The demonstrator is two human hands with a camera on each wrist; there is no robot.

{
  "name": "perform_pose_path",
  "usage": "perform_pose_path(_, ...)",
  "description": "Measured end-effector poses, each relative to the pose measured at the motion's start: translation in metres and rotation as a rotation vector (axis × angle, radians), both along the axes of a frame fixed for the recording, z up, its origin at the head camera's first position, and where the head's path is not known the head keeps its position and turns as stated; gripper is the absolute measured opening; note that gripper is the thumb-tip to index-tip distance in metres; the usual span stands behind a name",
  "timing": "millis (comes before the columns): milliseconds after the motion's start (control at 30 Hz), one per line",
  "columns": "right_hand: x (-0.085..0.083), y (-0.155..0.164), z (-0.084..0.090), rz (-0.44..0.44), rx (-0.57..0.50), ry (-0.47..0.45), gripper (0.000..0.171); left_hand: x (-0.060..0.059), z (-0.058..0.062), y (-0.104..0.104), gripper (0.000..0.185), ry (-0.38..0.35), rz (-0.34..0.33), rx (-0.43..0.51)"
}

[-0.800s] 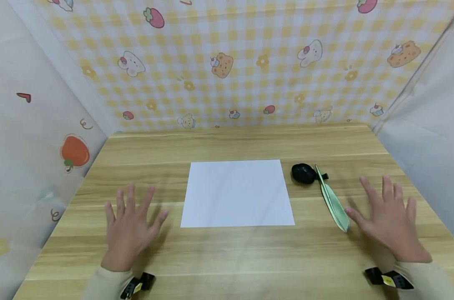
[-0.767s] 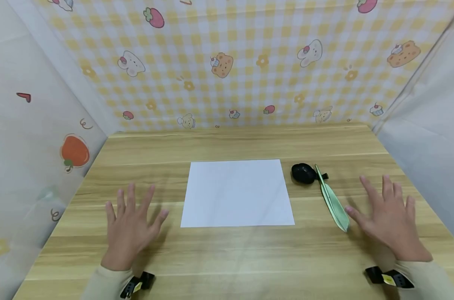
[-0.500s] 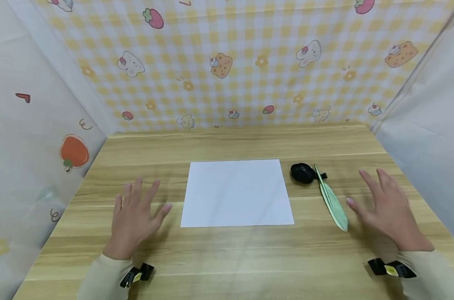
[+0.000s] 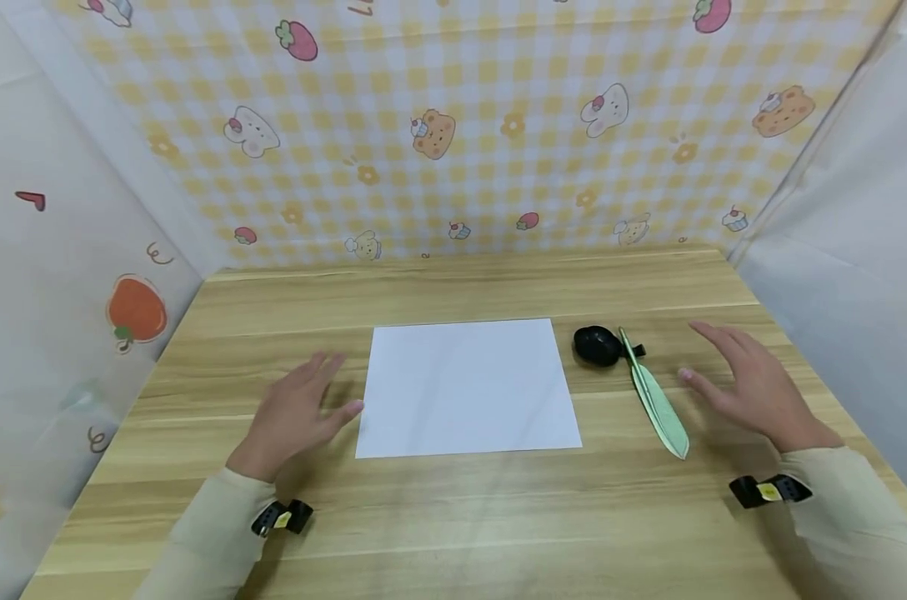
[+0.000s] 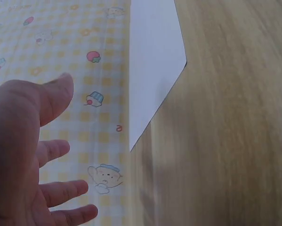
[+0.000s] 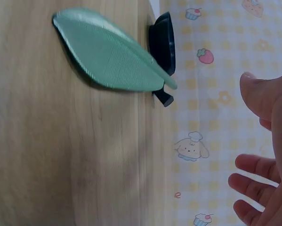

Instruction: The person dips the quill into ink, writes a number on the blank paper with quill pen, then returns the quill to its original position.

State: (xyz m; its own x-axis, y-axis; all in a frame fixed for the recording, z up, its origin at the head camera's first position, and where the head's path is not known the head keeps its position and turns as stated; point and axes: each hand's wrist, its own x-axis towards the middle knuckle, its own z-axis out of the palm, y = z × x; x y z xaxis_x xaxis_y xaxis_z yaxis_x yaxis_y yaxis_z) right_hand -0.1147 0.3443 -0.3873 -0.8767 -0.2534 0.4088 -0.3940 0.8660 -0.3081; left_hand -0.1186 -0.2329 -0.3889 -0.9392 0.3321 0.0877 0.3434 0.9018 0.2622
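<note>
A blank white sheet of paper (image 4: 468, 387) lies on the wooden table. My left hand (image 4: 292, 412) is held over the table left of it, fingers spread and thumb tip right at the sheet's left edge. To the right of the paper sits a small glossy black dish-like piece with a short handle (image 4: 598, 346). The stem of a green leaf-shaped piece (image 4: 659, 408) crosses that handle; in the right wrist view the leaf (image 6: 108, 56) shows broad and ribbed. My right hand (image 4: 757, 387) hovers to the right of the leaf, fingers extended, holding nothing.
A yellow checked cloth (image 4: 423, 83) with cartoon prints hangs behind the table (image 4: 453, 525). White sheets close in the left side (image 4: 63, 275) and the right side (image 4: 859, 250). Each wrist wears a black strap with a small camera (image 4: 769, 492).
Both hands have moved forward, the left also rightward to the paper's edge and the right slightly leftward toward the leaf. The head view has shifted a little. The paper, leaf and black piece stay put.
</note>
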Motion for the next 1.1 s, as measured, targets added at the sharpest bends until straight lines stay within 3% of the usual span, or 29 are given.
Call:
perform_pose_path(100, -0.009, 0.001, 0.0, 0.022, 0.026, 0.018, 0.062, -0.008, -0.003, 0.003, 0.078, -0.021, -0.049, 0.01)
perform_pose_path(333, -0.029, 0.002, -0.007, 0.07, 0.081, -0.005, 0.053, -0.019, -0.007, 0.01, 0.082, -0.13, -0.09, 0.019)
perform_pose_path(700, -0.045, 0.004, -0.019, 0.175, 0.18, 0.015, 0.041, -0.027, -0.024, 0.018, 0.077, -0.09, -0.175, 0.011)
perform_pose_path(1100, -0.065, 0.0, -0.024, 0.354, 0.268, 0.105, 0.042, -0.028, -0.026, 0.023, 0.076, -0.129, -0.163, -0.013)
